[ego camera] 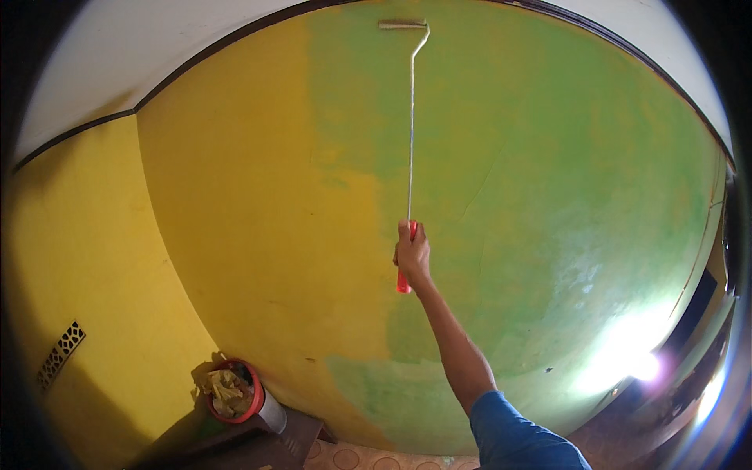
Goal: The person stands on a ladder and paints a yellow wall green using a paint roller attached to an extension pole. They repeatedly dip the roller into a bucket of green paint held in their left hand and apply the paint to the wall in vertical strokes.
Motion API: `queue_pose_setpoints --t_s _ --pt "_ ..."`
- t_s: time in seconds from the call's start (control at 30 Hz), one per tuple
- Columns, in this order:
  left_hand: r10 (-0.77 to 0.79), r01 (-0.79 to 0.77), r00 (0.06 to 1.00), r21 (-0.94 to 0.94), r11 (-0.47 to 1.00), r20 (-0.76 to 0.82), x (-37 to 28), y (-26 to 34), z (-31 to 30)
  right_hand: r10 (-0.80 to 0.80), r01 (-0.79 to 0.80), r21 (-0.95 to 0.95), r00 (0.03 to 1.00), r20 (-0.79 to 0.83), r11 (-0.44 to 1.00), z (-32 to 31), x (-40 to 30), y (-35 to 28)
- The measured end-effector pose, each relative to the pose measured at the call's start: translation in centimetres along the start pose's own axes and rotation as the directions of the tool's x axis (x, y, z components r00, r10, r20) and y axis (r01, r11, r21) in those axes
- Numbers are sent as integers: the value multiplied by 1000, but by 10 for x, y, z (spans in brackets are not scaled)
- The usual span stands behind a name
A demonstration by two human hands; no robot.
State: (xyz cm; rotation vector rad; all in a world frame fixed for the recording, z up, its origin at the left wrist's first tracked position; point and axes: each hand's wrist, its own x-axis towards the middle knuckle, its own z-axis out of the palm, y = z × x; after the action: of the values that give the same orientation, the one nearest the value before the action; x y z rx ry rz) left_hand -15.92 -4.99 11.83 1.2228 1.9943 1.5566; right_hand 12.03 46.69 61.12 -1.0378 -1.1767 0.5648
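Observation:
My right hand (pixel 413 249) grips the red handle (pixel 403 283) of a long-framed paint roller, with the arm stretched out in front of me. Its thin metal rod (pixel 410 129) runs up the wall and bends near the top. The narrow roller sleeve (pixel 402 24) lies level against the green paint, a little below the dark ceiling trim. Green paint (pixel 529 147) covers the right part of the wall in uneven coats, with yellow showing through. Bare yellow wall (pixel 252 205) stretches to the left of the roller. My left hand is out of view.
A red-rimmed bin (pixel 257 399) full of crumpled scraps stands in the lower left corner, beside a dark brown surface (pixel 299 429). A patterned vent (pixel 61 352) sits in the left wall. At lower right a bright lamp (pixel 645 366) glares near the wall. Patterned floor tiles (pixel 346 458) show below.

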Motion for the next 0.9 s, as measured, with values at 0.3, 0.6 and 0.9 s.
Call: queue_pose_setpoints --t_s 0.3,0.6,0.9 --pt "-106 108 993 51 993 -54 1 -36 -4 -127 121 -100 991 -49 988 7 -40 93" --pt "-227 231 973 118 966 -53 0 -31 -5 -187 184 -54 981 -50 981 47 33 18" --pt "-387 385 922 118 915 -3 21 52 4 88 -88 -165 996 -6 982 5 -192 204"
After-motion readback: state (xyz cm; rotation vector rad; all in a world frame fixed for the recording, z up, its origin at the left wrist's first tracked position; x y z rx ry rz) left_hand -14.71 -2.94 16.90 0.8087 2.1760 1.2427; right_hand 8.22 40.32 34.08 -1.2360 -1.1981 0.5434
